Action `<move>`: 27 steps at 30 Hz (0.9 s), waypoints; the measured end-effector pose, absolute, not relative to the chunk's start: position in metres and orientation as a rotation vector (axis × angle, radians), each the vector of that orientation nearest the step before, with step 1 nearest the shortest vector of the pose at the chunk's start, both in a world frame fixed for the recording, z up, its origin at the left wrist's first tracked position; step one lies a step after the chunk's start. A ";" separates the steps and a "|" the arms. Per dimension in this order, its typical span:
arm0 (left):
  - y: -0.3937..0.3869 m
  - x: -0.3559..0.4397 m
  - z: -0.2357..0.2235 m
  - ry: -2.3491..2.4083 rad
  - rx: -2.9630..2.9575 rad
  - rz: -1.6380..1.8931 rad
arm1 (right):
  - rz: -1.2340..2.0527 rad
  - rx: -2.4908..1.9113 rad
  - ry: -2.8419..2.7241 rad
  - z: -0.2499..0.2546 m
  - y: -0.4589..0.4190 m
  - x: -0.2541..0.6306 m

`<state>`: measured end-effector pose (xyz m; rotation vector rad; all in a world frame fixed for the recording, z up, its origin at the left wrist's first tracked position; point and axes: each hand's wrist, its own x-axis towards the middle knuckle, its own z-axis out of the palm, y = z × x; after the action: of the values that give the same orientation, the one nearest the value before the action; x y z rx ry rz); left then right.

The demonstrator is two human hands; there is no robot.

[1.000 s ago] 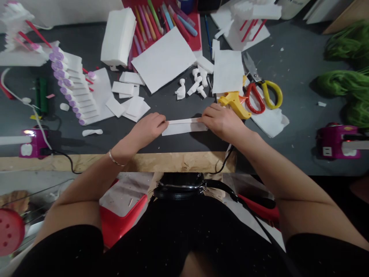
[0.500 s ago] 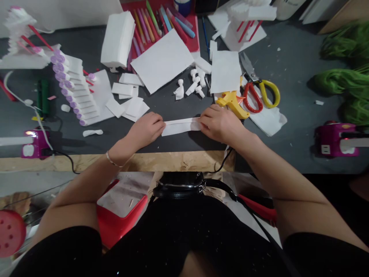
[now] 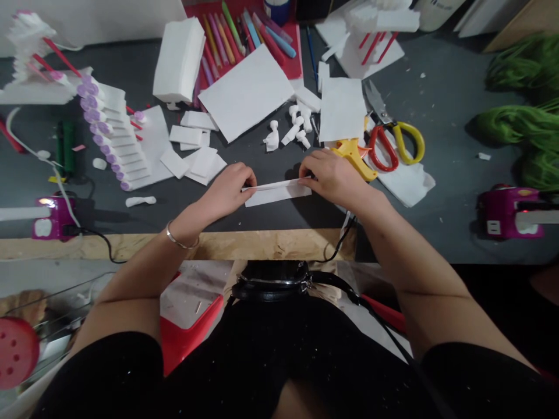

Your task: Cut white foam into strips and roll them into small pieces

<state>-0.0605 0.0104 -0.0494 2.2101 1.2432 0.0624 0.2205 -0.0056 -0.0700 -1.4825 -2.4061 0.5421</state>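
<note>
A strip of white paper (image 3: 279,194) lies on the dark tabletop, its far long edge folded or rolled over into a narrow band. My left hand (image 3: 230,189) pinches the left end of that band between thumb and fingers. At the other end my right hand (image 3: 332,179) pinches the band in the same way. Just beyond my right hand sits a yellow glue gun (image 3: 356,158), partly hidden by the hand. Small twisted white paper pieces (image 3: 294,127) lie past the strip, and folded white paper pieces (image 3: 205,166) rest beyond my left hand.
Scissors (image 3: 393,131) with red and yellow handles lie at the right. A stepped paper model (image 3: 116,137) stands at the left. Farther back are a stack of white paper (image 3: 179,58), coloured pens (image 3: 225,38) and a white sheet (image 3: 247,93). Green yarn (image 3: 519,125) lies far right.
Both hands have shifted their grip, the fingers now lifted and bent with thumbs at the band. More of the strip's right end shows. The other things on the table stay put.
</note>
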 end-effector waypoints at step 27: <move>0.011 0.000 -0.040 1.081 1.464 0.358 | 1.262 -1.385 -1.445 -0.064 0.002 0.204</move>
<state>0.0004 0.0107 -0.0396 1.4644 1.0811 0.3580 0.2041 0.0017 -0.0641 -1.3850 -1.4448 1.2617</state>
